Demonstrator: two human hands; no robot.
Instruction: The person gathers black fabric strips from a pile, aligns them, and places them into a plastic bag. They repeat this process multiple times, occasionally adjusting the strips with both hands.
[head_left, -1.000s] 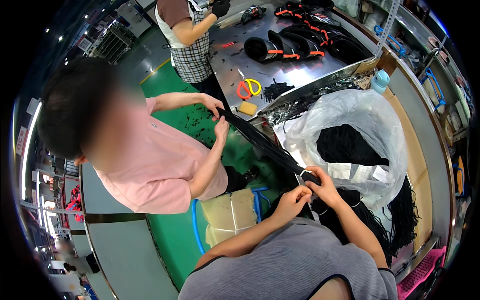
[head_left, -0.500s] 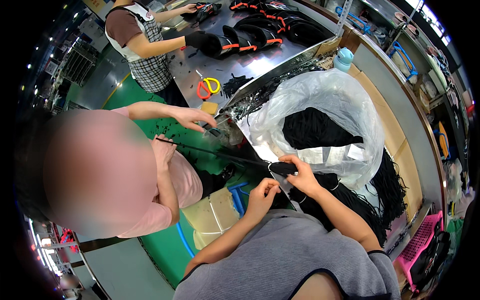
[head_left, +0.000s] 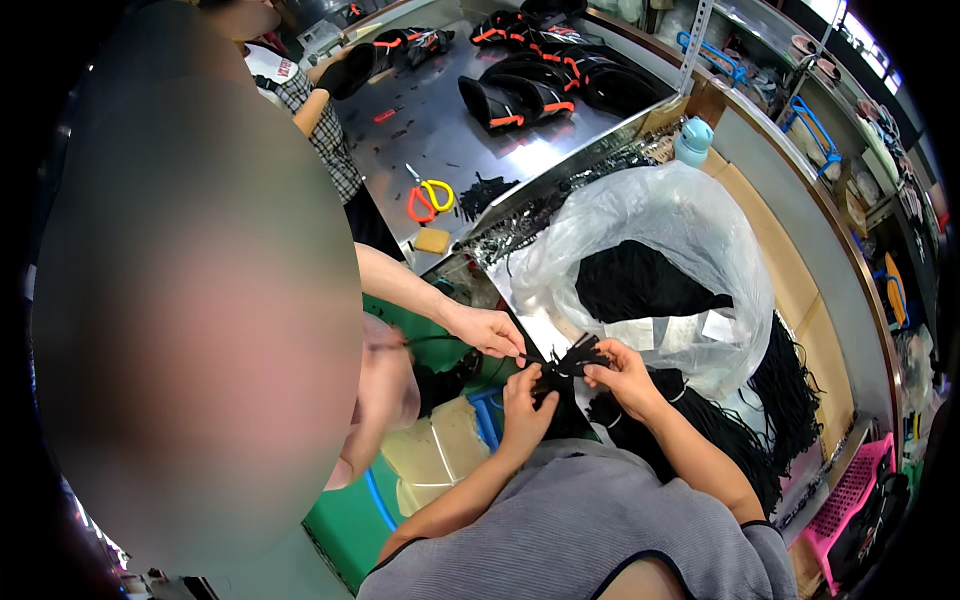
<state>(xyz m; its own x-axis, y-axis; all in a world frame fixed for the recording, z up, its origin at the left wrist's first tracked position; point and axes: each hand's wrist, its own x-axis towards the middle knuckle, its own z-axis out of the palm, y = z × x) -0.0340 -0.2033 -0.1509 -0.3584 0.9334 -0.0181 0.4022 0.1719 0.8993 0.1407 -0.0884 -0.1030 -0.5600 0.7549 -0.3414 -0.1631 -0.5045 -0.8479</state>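
Observation:
A bundle of black cords with frayed-looking loose ends is between my two hands. My right hand pinches its right side, thumb against fingers. From the left, my left hand closes round the lower part of the same bundle. A co-worker's hand reaches to the bundle's left end, just above my left hand, and a thin dark cord trails leftward from it. Under my right forearm lie more black cords, tied with white bands. Beyond my hands, a clear plastic bag holds a mass of black cords and white paper slips.
A metal table ahead bears black-and-orange padded pieces, scissors with red and yellow handles and a yellow block. A light-blue bottle stands beyond the bag. At right is a pink basket; a co-worker leans in from the left.
The co-worker has leaned closer and brought a hand to the bundle. My left hand has moved onto the bundle, whose loose ends now fan out. The farther co-worker has shifted left with padded pieces.

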